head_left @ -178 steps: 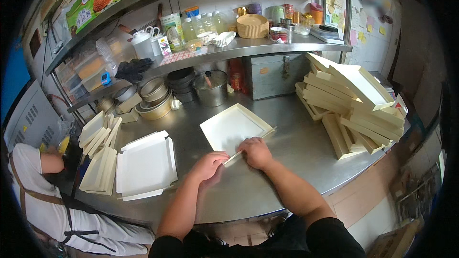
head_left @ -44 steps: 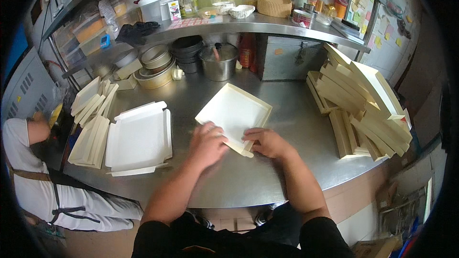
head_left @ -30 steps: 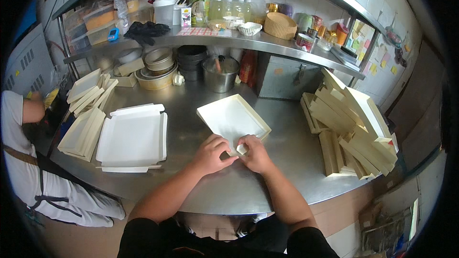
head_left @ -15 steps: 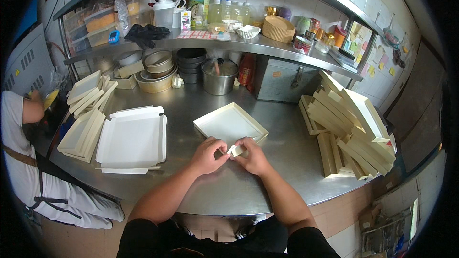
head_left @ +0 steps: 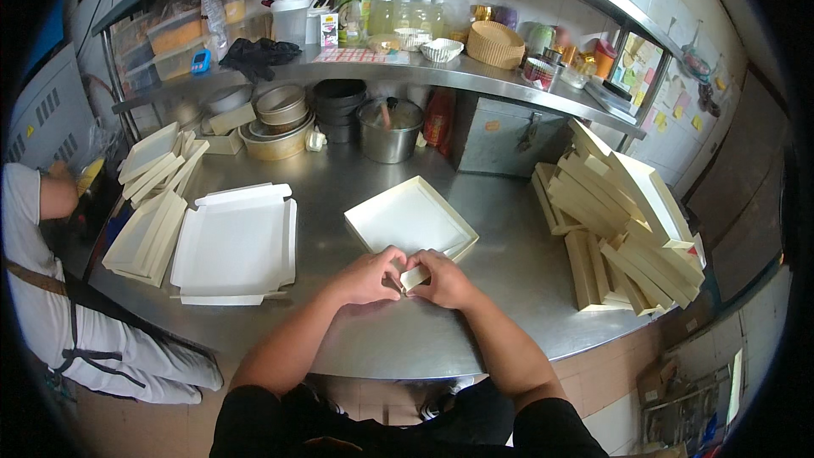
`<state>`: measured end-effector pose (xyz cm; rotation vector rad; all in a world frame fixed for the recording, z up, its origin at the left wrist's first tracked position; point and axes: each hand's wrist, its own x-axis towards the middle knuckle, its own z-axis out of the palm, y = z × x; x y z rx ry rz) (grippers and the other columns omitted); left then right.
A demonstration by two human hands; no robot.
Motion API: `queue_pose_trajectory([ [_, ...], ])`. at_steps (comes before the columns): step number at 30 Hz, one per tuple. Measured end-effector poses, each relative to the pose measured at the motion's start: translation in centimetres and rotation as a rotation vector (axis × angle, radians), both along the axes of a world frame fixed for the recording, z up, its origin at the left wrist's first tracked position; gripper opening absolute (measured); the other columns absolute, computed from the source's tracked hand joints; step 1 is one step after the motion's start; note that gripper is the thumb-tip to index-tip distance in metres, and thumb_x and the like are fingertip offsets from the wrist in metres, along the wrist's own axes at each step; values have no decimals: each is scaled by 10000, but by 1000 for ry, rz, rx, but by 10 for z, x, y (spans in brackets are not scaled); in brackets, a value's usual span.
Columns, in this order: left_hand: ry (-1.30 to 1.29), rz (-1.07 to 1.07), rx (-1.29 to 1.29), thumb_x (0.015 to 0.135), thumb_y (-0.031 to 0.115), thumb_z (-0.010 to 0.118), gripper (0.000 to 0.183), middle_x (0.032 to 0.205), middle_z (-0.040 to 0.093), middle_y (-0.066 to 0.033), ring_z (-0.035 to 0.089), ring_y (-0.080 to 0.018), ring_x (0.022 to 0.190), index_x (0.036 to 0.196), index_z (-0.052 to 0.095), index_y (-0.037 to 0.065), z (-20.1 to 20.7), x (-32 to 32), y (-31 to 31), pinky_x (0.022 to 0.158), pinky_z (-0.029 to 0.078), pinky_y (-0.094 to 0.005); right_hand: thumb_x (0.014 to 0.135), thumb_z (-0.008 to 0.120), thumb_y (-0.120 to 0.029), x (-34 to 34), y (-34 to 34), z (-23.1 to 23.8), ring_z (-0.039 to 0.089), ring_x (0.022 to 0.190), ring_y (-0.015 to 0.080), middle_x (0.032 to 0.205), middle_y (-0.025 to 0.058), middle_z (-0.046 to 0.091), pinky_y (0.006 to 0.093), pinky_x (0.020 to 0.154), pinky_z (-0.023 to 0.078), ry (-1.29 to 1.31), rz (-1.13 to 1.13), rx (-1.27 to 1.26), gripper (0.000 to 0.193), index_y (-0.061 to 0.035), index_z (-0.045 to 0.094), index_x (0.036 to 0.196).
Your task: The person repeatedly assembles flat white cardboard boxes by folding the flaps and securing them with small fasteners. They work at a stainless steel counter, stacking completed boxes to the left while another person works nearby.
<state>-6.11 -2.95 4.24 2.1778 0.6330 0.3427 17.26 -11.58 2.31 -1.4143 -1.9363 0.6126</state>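
A shallow cardboard box tray (head_left: 411, 214), white inside with cream sides, lies turned at an angle on the metal table. Its near corner is between my two hands. My left hand (head_left: 373, 276) is closed at that corner, thumb and fingers pinching the board. My right hand (head_left: 443, 278) pinches the same corner from the other side, thumb close to the left one. A small cream flap (head_left: 414, 276) shows between them; the fingertips partly hide the folded corner. Left of the tray lies a flat white cardboard blank (head_left: 235, 246) with its edge flaps partly raised.
Formed box trays are stacked at the right (head_left: 632, 233) and left (head_left: 148, 237). Behind stand a lidded pot (head_left: 390, 137), round pans (head_left: 280, 136) and a grey metal box (head_left: 509, 137). A loaded shelf (head_left: 381, 76) overhangs the back. Another person (head_left: 80, 322) stands at far left.
My hands have moved slightly nearer to me at the tray's corner. The flap between my fingers now shows more of its cream face. The blank and the stacks stay put.
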Motion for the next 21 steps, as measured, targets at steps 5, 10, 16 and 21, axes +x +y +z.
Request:
queue_pose_trajectory([
  [5,-8,-64,-77,931,113,815,551,1074,831,-110,771,-265,1001,1357,466,85,-7,1,2,925,577,-398,718,961,-145,6,1,1,661,1079,400,1103,142,712,479,988,513,-80,89,69,574,-98,651,1198],
  [10,50,-75,-18,981,118,787,456,1082,823,-136,774,-279,974,1301,465,79,1,7,-8,890,576,-402,732,949,-175,7,-4,12,657,1169,414,1209,170,731,506,1020,510,-166,98,-83,585,-92,639,1222],
  [16,-24,-69,-56,978,96,788,426,1053,815,-130,777,-275,944,1258,468,75,-16,10,-4,869,584,-415,747,936,-176,7,-5,15,645,1212,420,1240,183,725,511,1052,503,-169,122,-96,590,-88,641,1250],
  [21,-94,-46,-136,928,146,846,425,1075,795,-126,770,-295,1011,1222,547,83,-6,7,-7,907,576,-430,758,932,-147,6,-10,19,682,1156,407,1221,179,738,489,1007,536,-118,129,-147,593,-82,640,1270],
])
